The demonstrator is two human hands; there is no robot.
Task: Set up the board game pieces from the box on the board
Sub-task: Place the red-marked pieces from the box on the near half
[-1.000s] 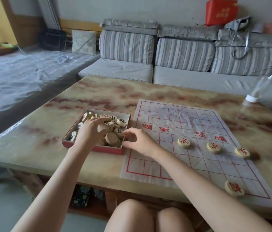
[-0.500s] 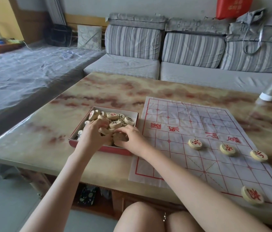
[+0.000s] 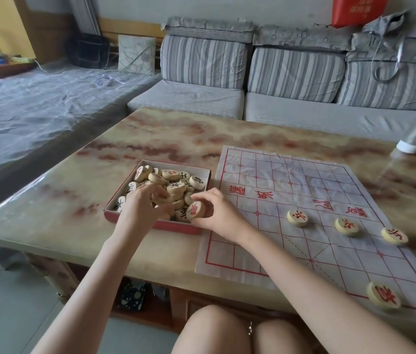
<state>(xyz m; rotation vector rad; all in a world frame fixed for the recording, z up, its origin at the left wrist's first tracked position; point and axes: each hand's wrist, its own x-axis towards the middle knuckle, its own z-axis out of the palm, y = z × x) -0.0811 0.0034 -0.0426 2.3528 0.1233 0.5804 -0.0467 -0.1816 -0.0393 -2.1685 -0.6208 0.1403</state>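
Since a moment ago the right hand [image 3: 217, 215] has gone from resting at the rim of the shallow red cardboard box [image 3: 203, 172] to pinching a round pale wooden piece with a red character [image 3: 195, 211], tipped up on edge above the near right corner, probably so its face can be read.

Largest first: the marbled cream-and-rust table [image 3: 150, 139] carries everything. To the right of both hands lies the creased white paper board with its red grid [image 3: 291, 200], flat and ready for pieces. Just ahead of the hands, the box keeps the loose heap of discs [image 3: 173, 185] together.

Left hand [image 3: 141, 209] is curled down into that heap, fingers narrow; whether it grips a piece I cannot tell.

Well right of the right hand, four red-marked discs sit on the grid: three in a row [image 3: 346, 226] and one nearer [image 3: 383, 295].
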